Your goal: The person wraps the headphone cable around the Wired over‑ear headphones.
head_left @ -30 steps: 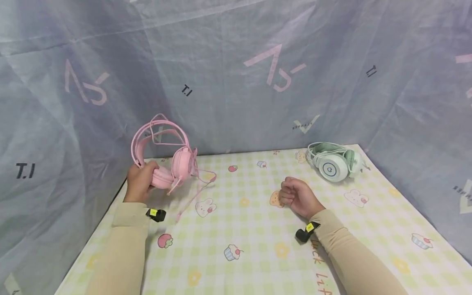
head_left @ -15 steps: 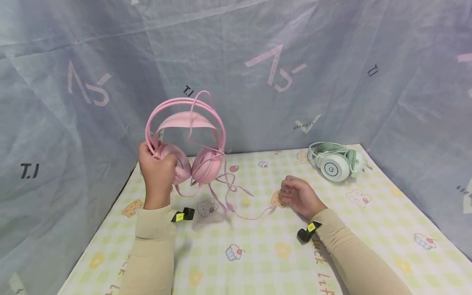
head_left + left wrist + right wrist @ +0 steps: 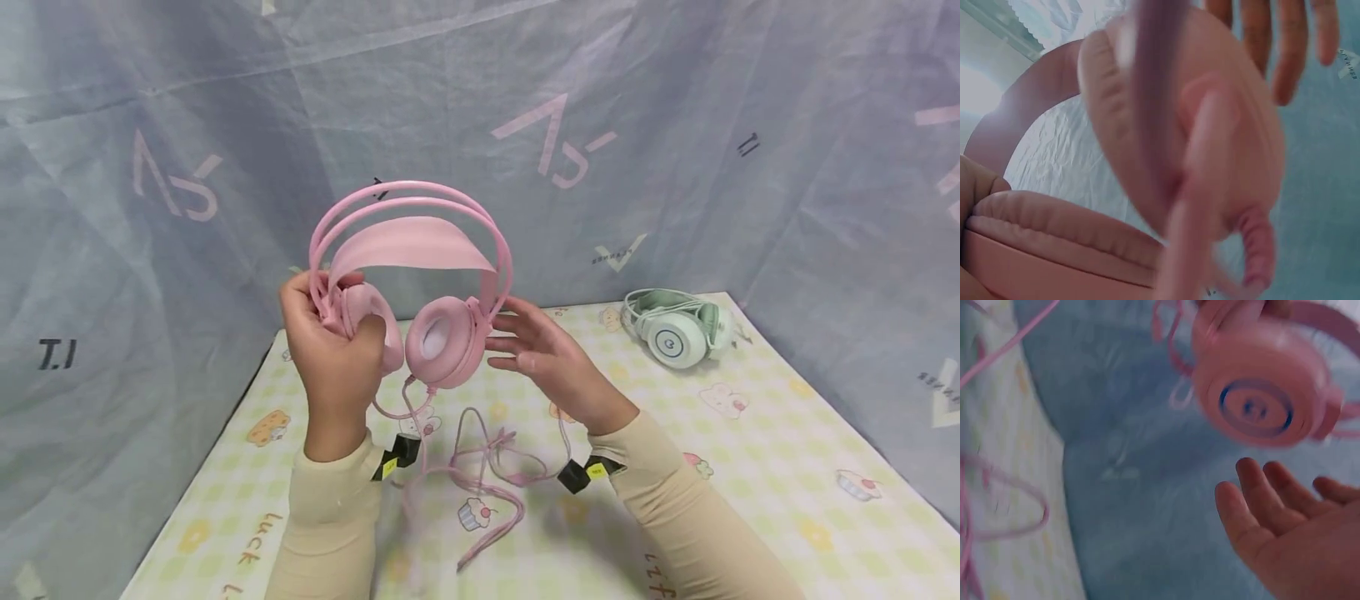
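Observation:
A pair of pink headphones [image 3: 420, 242] is held up above the table in the head view, headband on top and ear cups below. My left hand [image 3: 330, 367] grips its left ear cup, thumb across the cushion. Beside the other ear cup [image 3: 447, 342] is my right hand [image 3: 555, 358], fingers extended toward it. In the right wrist view a gap shows between the right fingertips [image 3: 1247, 465] and that cup's outer face [image 3: 1263, 387]. The pink cable [image 3: 487, 475] hangs from the cups and trails in loops over the tablecloth.
Green and white headphones [image 3: 678, 333] lie at the table's back right, cable wrapped about them. A checked tablecloth [image 3: 757, 492] with printed cupcakes and rabbits covers the table. Grey cloth [image 3: 675, 108] hangs behind and at both sides.
My left hand has lifted the pink headphones and carried them rightward and nearer, turning their cushions toward me. The right hand has risen off the table, its fingers uncurled beside the right ear cup.

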`<action>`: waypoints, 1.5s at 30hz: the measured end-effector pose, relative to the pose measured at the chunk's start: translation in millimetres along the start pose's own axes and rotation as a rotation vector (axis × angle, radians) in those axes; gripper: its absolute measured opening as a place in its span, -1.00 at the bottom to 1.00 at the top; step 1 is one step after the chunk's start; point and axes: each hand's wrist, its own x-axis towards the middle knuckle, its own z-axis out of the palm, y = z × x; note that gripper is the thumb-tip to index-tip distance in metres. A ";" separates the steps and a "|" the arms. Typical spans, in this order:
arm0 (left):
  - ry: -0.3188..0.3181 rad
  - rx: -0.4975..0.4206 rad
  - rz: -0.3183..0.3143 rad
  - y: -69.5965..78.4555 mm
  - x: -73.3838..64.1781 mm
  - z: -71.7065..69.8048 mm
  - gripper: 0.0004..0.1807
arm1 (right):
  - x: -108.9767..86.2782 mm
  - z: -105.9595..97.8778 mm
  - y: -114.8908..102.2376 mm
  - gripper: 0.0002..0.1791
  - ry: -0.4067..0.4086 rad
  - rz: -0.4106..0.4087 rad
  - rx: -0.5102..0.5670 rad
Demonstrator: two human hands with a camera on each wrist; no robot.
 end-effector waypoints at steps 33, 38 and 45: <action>-0.360 0.356 -0.140 13.5 -3.2 -14.6 -0.28 | -9.7 -10.3 -37.6 -0.22 0.261 0.114 -0.163; -0.442 0.426 -0.095 25.0 -4.8 -19.4 -0.22 | -12.7 -15.6 -43.9 -0.25 0.248 0.112 -0.264; -0.446 0.335 -0.146 30.8 -10.2 -17.1 -0.42 | -12.6 -13.2 -41.7 -0.33 0.254 0.084 -0.275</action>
